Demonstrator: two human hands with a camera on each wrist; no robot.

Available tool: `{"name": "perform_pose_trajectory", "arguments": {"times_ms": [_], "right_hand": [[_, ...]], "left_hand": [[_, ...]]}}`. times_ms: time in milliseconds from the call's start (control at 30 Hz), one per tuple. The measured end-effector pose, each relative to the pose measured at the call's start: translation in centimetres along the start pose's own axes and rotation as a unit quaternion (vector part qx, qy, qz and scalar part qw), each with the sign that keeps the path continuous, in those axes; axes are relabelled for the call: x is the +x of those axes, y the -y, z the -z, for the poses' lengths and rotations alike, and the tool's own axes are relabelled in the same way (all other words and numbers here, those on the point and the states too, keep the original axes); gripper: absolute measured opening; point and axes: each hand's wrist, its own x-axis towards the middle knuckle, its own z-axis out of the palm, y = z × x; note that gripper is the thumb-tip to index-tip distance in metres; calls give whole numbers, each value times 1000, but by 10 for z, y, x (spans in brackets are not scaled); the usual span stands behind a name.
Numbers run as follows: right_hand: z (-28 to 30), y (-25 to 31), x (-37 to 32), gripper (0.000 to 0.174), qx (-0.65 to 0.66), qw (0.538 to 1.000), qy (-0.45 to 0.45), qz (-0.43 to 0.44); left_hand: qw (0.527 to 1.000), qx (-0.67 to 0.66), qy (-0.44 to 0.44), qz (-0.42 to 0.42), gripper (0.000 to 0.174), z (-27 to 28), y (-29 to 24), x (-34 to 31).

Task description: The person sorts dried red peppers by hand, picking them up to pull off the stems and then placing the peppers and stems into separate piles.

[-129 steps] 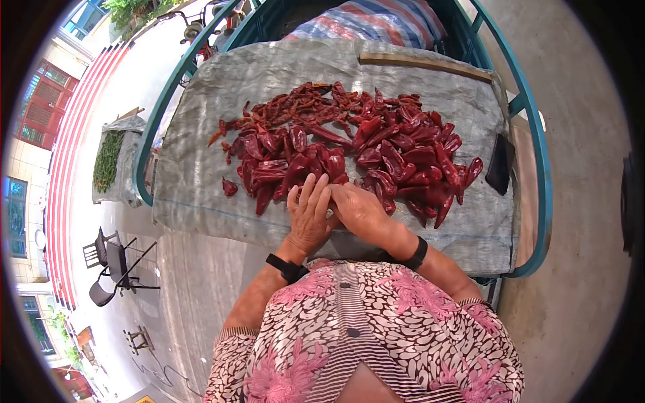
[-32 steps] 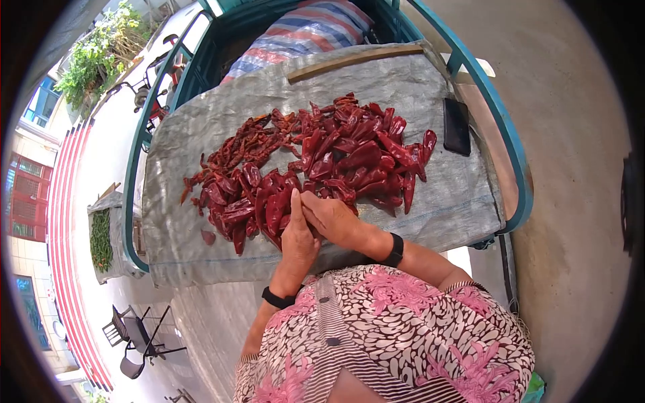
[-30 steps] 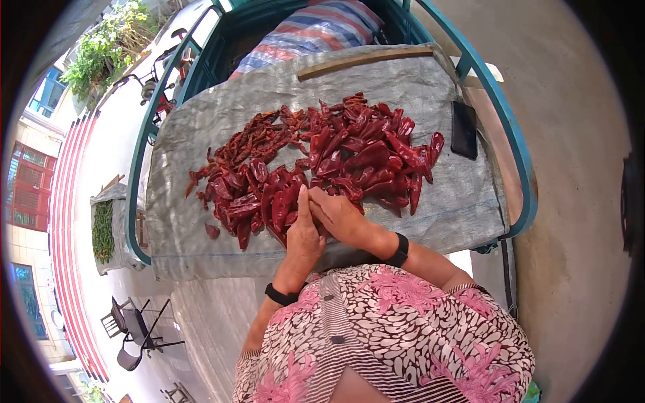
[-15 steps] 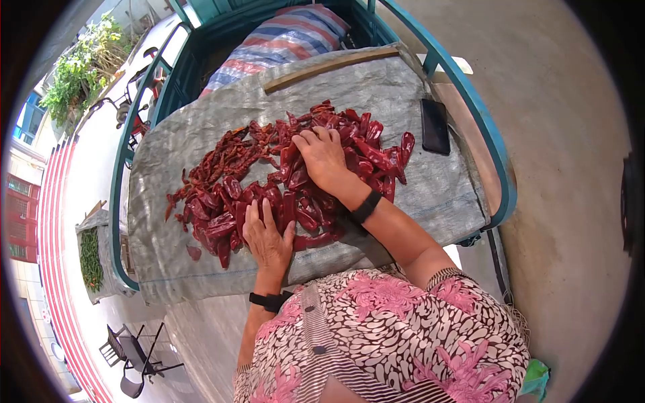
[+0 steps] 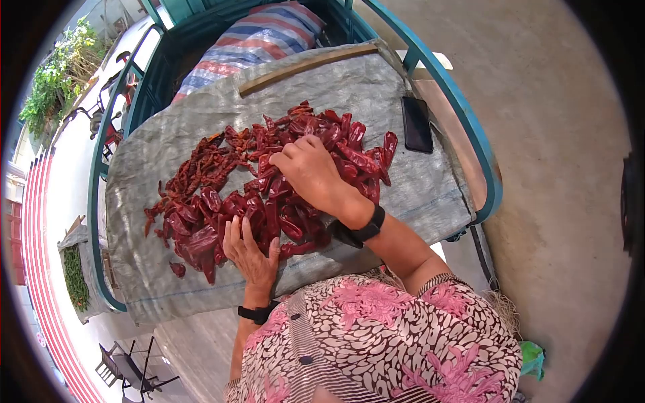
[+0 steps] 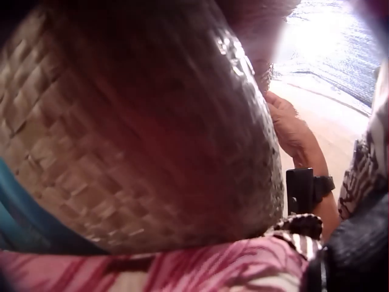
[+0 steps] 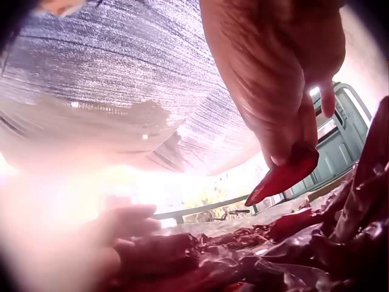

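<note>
Red dried chili peppers lie in a wide pile (image 5: 201,242) on a grey woven sheet (image 5: 376,228). My right hand (image 5: 309,171) is over the right part of the pile, palm down. In the right wrist view, its thumb and fingers pinch one dark red chili pepper (image 7: 285,176) just above the others. Fingers spread, my left hand (image 5: 252,258) rests at the near edge of the pile, touching peppers. A woven surface (image 6: 73,121) fills most of the left wrist view and hides the left fingers there. Smaller, shrivelled chilies (image 5: 201,164) form the pile's far left part.
A phone (image 5: 417,125) lies right of the pile, and a wooden strip (image 5: 306,68) along the sheet's far edge. Blue-green cart rails (image 5: 463,121) run on both sides. A striped bag (image 5: 259,40) sits in the cart behind.
The hands, together at the near edge earlier, have parted. The right reached out into the pile and now pinches a pepper; the left spread its fingers on the peppers. The head view shifted.
</note>
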Motion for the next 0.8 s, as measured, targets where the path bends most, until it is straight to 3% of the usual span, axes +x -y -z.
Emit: {"name": "perform_pose_trajectory", "arguments": {"times_ms": [167, 267, 367, 467, 567, 667, 800], "right_hand": [[7, 55, -23, 26, 174, 980, 96, 18], [-25, 79, -40, 29, 356, 922, 149, -16], [-28, 87, -36, 28, 385, 911, 140, -49], [-34, 82, -32, 29, 420, 880, 193, -109], [-42, 79, -33, 27, 411, 893, 132, -131], [-32, 75, -27, 24, 283, 938, 162, -115], [-41, 63, -17, 25, 203, 973, 48, -95]], "left_hand": [[996, -22, -73, -51, 81, 0, 0, 1], [996, -35, -74, -43, 80, -3, 2, -3], [993, -83, -77, -18, 69, -12, 7, -12], [994, -107, -22, 25, 63, -4, 4, -12], [994, -100, -31, -12, 51, -9, 14, -14], [997, -67, -17, -31, 49, -10, 20, -17], [998, -58, -19, 13, 52, -10, 17, -14]]}}
